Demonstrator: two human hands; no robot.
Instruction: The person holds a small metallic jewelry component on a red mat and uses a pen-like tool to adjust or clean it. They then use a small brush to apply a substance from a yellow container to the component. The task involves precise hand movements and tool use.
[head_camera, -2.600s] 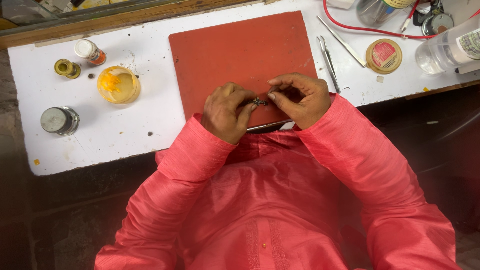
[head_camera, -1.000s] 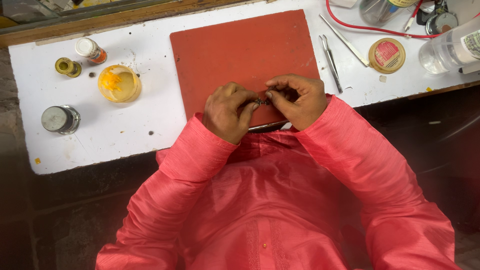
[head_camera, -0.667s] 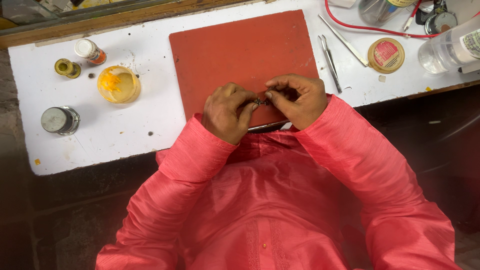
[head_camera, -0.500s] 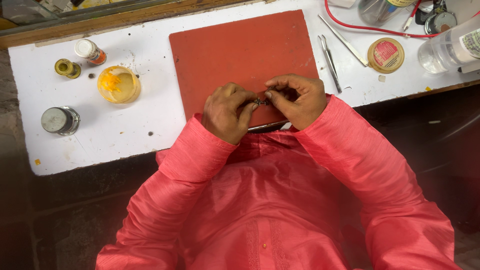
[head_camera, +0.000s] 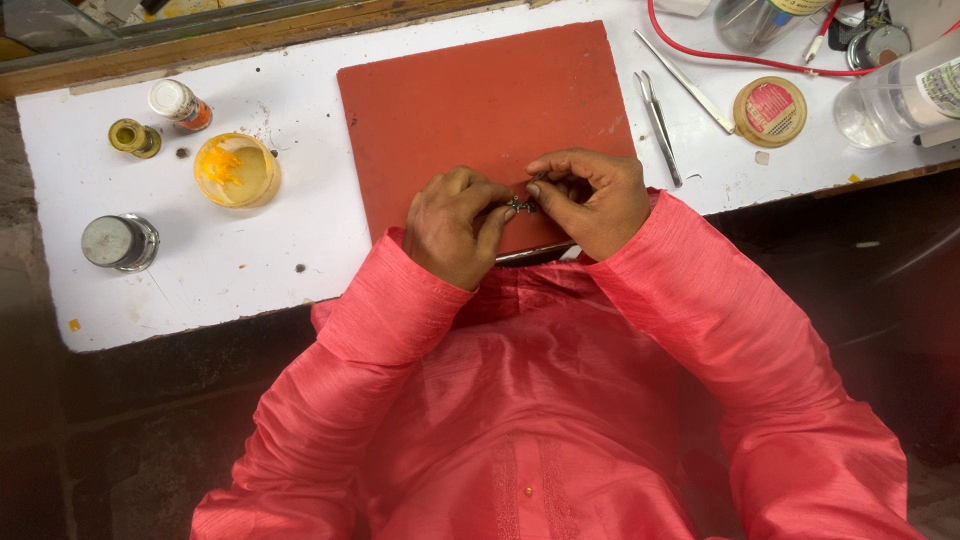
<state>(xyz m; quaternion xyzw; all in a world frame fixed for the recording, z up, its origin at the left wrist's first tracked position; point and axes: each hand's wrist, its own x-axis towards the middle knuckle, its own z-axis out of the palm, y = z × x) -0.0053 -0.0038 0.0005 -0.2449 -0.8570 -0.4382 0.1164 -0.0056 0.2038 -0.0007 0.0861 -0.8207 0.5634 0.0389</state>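
From my remote seat I read the white worktop (head_camera: 300, 250) from the left. A round metal tin (head_camera: 119, 242) sits near the edge, and behind it are a small yellow-green pot (head_camera: 133, 138) and a white-capped bottle with an orange band (head_camera: 180, 104). Just right of these stands a shallow glass dish of yellow paste (head_camera: 237, 170).

Next comes the red mat (head_camera: 480, 100), lying flat across the middle of the worktop. Over its near edge my left hand (head_camera: 450, 225) is curled, thumb and forefinger pinching a small dark metal piece (head_camera: 520, 206). That piece sits between the two hands, just above the mat. My right hand (head_camera: 592, 200) meets it from the other side, fingers bent in and pinching the same piece; the hands almost touch. Both sleeves are bright red.

Right of the mat lie metal tweezers (head_camera: 659, 125) and a thin metal rod (head_camera: 685, 82), near each other but apart. Further right are a round tin with a red label (head_camera: 769, 111), a red cable (head_camera: 740, 58) and a clear plastic container (head_camera: 895, 100).
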